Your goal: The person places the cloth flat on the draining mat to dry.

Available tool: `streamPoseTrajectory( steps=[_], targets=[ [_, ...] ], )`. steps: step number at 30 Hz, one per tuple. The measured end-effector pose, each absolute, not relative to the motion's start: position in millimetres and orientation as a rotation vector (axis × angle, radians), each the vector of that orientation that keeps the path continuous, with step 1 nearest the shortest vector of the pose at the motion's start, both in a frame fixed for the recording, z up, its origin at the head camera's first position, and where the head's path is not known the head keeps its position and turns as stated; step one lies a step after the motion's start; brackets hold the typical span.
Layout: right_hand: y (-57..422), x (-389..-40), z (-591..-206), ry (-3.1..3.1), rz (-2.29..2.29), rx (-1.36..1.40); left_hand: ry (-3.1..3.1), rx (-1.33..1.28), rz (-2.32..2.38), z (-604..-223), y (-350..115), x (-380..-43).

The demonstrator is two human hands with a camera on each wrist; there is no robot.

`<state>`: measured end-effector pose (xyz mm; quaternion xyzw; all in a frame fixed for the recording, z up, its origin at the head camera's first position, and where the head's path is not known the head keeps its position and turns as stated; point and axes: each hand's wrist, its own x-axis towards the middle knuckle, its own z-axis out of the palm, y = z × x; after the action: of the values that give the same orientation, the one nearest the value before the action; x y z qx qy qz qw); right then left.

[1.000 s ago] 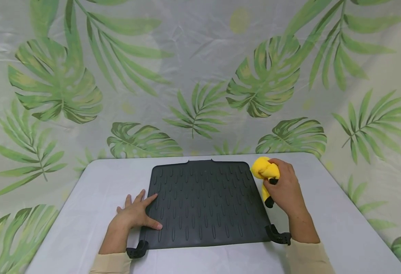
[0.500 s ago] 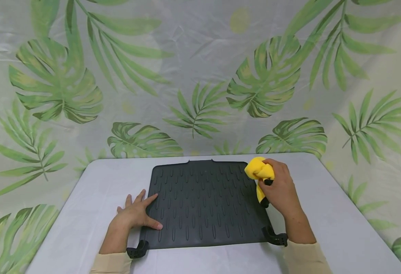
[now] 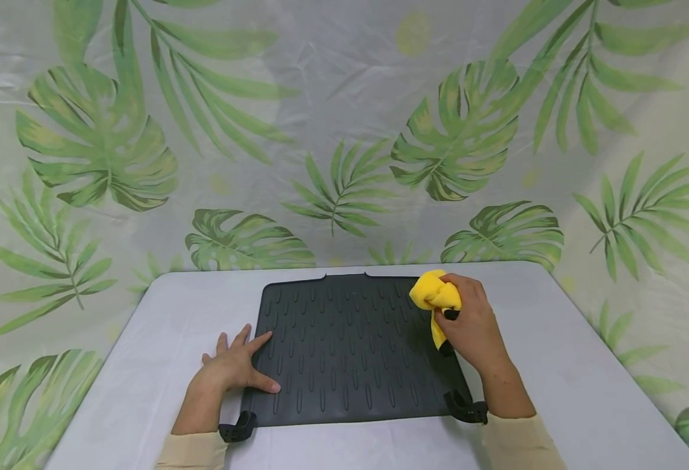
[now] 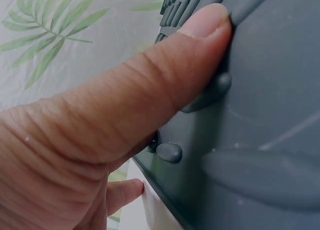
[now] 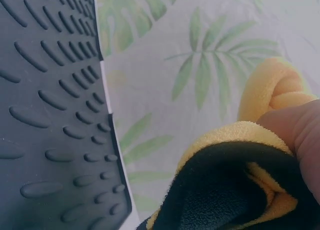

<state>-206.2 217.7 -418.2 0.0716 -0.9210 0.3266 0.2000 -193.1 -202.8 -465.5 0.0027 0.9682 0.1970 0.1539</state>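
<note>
While my right fingers (image 3: 447,287) curl round a bunched yellow cloth (image 3: 433,297) at the far right corner of the black ribbed mat (image 3: 350,352), my left hand (image 3: 235,365) lies flat, fingers straight, pressing its left edge onto the grey desk (image 3: 585,391).

In the head view, the right hand (image 3: 473,329) is covering most of the yellow cloth (image 3: 435,297), and the cloth is hiding the far right corner of the black mat (image 3: 344,352). The lower picture edge is cutting both sleeves. In the left wrist view, the left hand (image 4: 100,140) is filling the picture, blurred, and its fingers are mostly staying out of sight.
</note>
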Motion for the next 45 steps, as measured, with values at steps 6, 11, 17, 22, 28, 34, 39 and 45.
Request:
streamPoseTrajectory(
  steps=[6,11,17,22,28,34,39,45],
  targets=[
    [214,-207,-419,-2.567,0.915,0.231,2.773,0.005,0.561,-465,-203,-192],
    [209,-206,-418,-2.577,0.937,0.242,2.773,0.008,0.560,-464,-202,-192],
    [201,-205,-418,-2.572,0.932,0.264,2.770,0.003,0.560,-464,-202,-192],
    [196,-205,-419,-2.569,0.934,0.295,2.764,0.000,0.570,-466,-203,-192],
    [191,-204,-423,-2.538,0.924,0.345,2.760,-0.003,0.568,-465,-202,-192],
    [187,-203,-424,-2.535,0.906,0.361,2.760,0.001,0.566,-464,-202,-193],
    [185,-204,-423,-2.523,0.898,0.375,2.760,0.003,0.562,-464,-202,-193],
    [183,-204,-424,-2.515,0.892,0.384,2.759,0.003,0.561,-465,-203,-194]
  ],
)
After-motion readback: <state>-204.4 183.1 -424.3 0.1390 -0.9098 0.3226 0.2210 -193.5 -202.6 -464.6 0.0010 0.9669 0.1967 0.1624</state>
